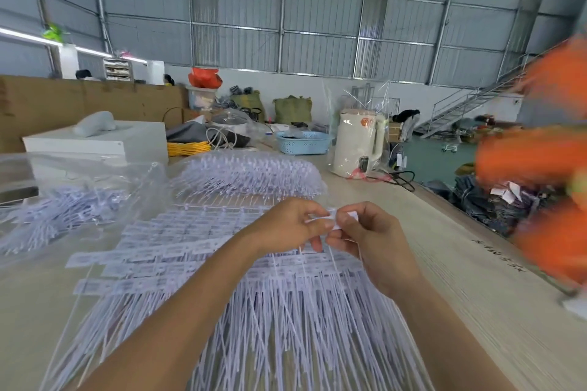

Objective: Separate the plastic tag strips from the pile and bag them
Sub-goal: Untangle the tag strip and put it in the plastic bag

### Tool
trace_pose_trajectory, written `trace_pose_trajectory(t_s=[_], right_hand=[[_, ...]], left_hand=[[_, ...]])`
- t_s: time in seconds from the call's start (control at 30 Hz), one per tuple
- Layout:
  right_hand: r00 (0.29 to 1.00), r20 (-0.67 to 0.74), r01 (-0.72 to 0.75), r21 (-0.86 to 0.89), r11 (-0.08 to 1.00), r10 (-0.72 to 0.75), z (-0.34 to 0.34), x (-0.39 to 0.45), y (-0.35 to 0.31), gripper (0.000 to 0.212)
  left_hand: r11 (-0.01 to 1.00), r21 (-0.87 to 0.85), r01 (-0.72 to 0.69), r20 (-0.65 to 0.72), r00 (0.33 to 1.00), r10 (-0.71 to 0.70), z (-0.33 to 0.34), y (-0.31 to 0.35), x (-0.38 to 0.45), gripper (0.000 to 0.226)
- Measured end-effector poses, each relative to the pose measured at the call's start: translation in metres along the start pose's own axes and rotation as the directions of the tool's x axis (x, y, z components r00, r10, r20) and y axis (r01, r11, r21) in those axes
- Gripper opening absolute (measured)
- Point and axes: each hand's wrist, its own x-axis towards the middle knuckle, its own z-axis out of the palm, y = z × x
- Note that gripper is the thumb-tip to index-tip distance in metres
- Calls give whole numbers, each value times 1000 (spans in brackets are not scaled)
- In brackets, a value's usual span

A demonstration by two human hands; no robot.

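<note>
White tag strip (pixel 330 216) pinched between both hands (pixel 330 232) above fanned pile (pixel 254 279)

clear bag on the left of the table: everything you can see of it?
The clear plastic bag lies slumped on the pale table, left of the spread pile of tag strips. It looks like thin, glossy, wrinkled film. Its mouth seems to face the pile, though that is hard to tell. Inside sits a loose heap of white tag strips. Neither hand touches it.
</note>
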Motion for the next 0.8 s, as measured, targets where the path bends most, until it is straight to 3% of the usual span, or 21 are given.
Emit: trace_pose_trajectory(t_s=[0.23, 0.33, 0.47, 0.6, 0.73, 0.8], right_hand=[[998, 54, -11, -128, 992, 18, -1, 2, 0, 9], [994, 104, 43, -266, 963, -15, -4, 1, -3, 3], [981, 181, 135, -395, 909, -67, -5, 0, -8, 8], [964, 183, 256, -452, 855, -192, -1, 2, -5, 26], [863, 307, 506, -518, 690, -402, -4, 2, -3, 42], [811, 345, 584, -513, 629, -472, -2, 4, 0, 40]], left_hand=[[998, 40, 47, -66, 997, -44, 1, 2, -2, 30], [995, 84, 46, -85, 996, -39, 3, 5, -1, 29], [997, 45, 59, -125, 991, -53, 3, 9, -2, 47], [990, -113, 90, -113, 988, -103, -2, 14, 0, 24], [978, -127, 162, -44, 985, -169, -7, 14, -2, 16], [973, -152, 173, -21, 984, -179, -9, 14, -4, 20]])
